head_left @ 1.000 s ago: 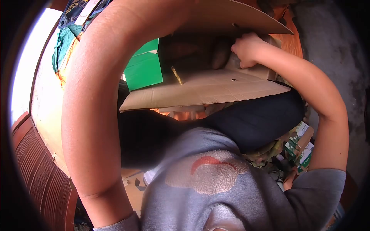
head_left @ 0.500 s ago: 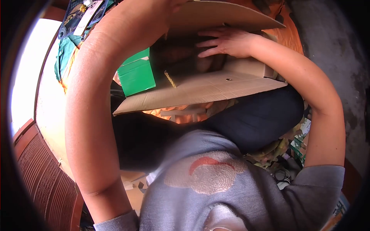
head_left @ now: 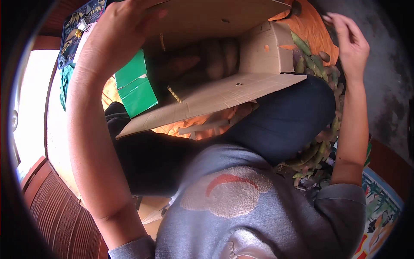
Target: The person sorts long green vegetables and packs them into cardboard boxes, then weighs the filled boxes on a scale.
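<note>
Resting against the upper flap of an open cardboard box [head_left: 224,93], the left hand [head_left: 118,26] lies with fingers loosely curved on the flap's edge. The box sits on the person's lap, tilted open toward the camera, with brownish tubers [head_left: 217,58] dim inside; no print is readable on its panels. The right hand [head_left: 350,41] is raised apart from the box, fingers spread and empty, above a heap of green pods [head_left: 321,142] on an orange cloth [head_left: 310,26]. A green carton [head_left: 136,88] stands just beside the box; any lettering on it is too small to read.
</note>
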Tool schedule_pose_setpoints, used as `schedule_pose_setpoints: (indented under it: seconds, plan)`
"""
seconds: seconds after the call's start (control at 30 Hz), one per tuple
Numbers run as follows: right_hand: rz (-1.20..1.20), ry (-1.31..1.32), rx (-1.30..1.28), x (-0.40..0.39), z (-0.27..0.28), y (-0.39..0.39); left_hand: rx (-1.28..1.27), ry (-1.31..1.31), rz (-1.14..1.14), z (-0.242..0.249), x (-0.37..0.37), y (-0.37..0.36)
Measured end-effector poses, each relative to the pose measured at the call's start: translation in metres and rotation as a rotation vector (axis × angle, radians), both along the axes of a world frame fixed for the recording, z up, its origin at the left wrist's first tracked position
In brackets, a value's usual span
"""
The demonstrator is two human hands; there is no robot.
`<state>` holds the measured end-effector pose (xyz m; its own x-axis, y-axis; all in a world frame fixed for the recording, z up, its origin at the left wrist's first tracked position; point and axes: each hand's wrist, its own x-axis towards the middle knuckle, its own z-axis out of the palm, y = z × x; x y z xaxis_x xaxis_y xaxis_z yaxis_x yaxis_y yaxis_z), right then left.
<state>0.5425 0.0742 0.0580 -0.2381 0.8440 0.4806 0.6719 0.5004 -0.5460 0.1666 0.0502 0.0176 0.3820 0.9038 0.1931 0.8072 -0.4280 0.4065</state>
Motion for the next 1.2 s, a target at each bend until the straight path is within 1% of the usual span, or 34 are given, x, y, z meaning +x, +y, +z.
schedule_pose_setpoints:
  seconds: [0.03, 0.07, 0.1, 0.13, 0.17, 0.2, 0.23, 0.27, 0.3, 0.33, 0.37, 0.4, 0.43, 0.47, 0.5, 0.57, 0.6, 0.63, 0.7, 0.8, 0.9, 0.93, 1.03, 1.07, 1.13, 1.2]
  plan:
    - [-0.137, 0.087, -0.009, 0.031, -0.004, -0.007, -0.012, -0.047, 0.023, 0.001, -0.004, 0.002]
    - [-0.316, 0.061, -0.016, 0.053, -0.006, -0.020, -0.025, -0.095, 0.044, 0.003, -0.010, 0.004]
    - [-0.427, 0.130, -0.107, 0.089, -0.019, -0.032, -0.039, -0.143, 0.065, 0.005, -0.016, 0.007]
    - [-0.539, 0.200, -0.200, 0.121, -0.039, -0.047, 0.075, -0.167, 0.006, 0.005, -0.023, 0.009]
    - [-0.687, 0.224, -0.236, 0.135, -0.060, -0.067, 0.079, -0.143, 0.040, 0.009, -0.031, 0.010]
    - [-0.792, 0.279, -0.382, 0.152, -0.084, -0.088, 0.052, -0.189, 0.049, 0.010, -0.037, 0.011]
    - [-0.658, 0.273, -0.417, 0.210, -0.140, -0.113, 0.023, -0.233, 0.056, 0.011, -0.045, 0.013]
    - [-0.691, 0.256, -0.537, 0.226, -0.176, -0.142, 0.062, -0.257, 0.009, 0.007, -0.060, 0.015]
    - [-0.715, 0.202, -0.661, 0.224, -0.205, -0.171, 0.130, -0.286, 0.059, 0.007, -0.058, 0.013]
    - [-0.731, 0.108, -0.782, 0.218, -0.230, -0.200, 0.068, -0.325, 0.032, 0.005, -0.066, 0.014]
    - [-0.723, 0.022, -0.892, 0.210, -0.252, -0.230, 0.055, -0.291, 0.136, 0.011, -0.065, 0.009]
    - [-0.707, -0.058, -0.994, 0.197, -0.269, -0.257, 0.018, -0.258, 0.195, 0.010, -0.076, 0.014]
    - [-0.689, -0.123, -1.081, 0.181, -0.284, -0.282, 0.020, -0.203, 0.314, 0.019, -0.057, 0.001]
    - [-0.656, -0.179, -1.168, 0.162, -0.294, -0.303, 0.154, -0.057, 0.166, 0.009, -0.087, 0.011]
    - [-0.624, -0.219, -1.238, 0.143, -0.304, -0.317, 0.108, -0.175, 0.117, 0.006, -0.094, 0.014]
    - [-0.603, -0.251, -1.315, 0.115, -0.320, -0.339, 0.058, -0.313, 0.157, -0.003, -0.106, 0.010]
    - [-0.590, -0.266, -1.343, 0.105, -0.326, -0.342, 0.050, -0.318, 0.180, -0.006, -0.108, 0.007]
    - [-0.598, -0.271, -1.354, 0.099, -0.330, -0.345, 0.025, -0.326, 0.286, -0.003, -0.098, 0.002]
    - [-0.616, -0.271, -1.372, 0.095, -0.336, -0.347, -0.050, -0.508, 0.368, -0.008, -0.099, -0.001]
    - [-0.688, -0.242, -1.363, 0.111, -0.339, -0.343, -0.047, -0.424, 0.410, -0.010, -0.099, -0.002]
    - [-0.850, -0.145, -1.312, 0.145, -0.341, -0.335, -0.053, -0.472, 0.498, 0.003, -0.084, -0.012]
    - [-0.870, -0.070, -1.305, 0.162, -0.346, -0.333, -0.054, -0.440, 0.513, 0.005, -0.086, -0.013]
    - [-1.210, -0.061, -1.085, 0.195, -0.365, -0.332, -0.100, -0.437, 0.565, 0.009, -0.097, -0.017]
    - [-1.281, -0.095, -1.156, 0.207, -0.371, -0.331, -0.078, -0.343, 0.585, 0.008, -0.101, -0.017]
    - [-1.413, -0.166, -1.293, 0.227, -0.377, -0.325, -0.073, -0.337, 0.624, 0.009, -0.105, -0.023]
    - [-1.434, -0.024, -1.466, 0.237, -0.372, -0.315, -0.067, -0.375, 0.677, 0.011, -0.102, -0.027]
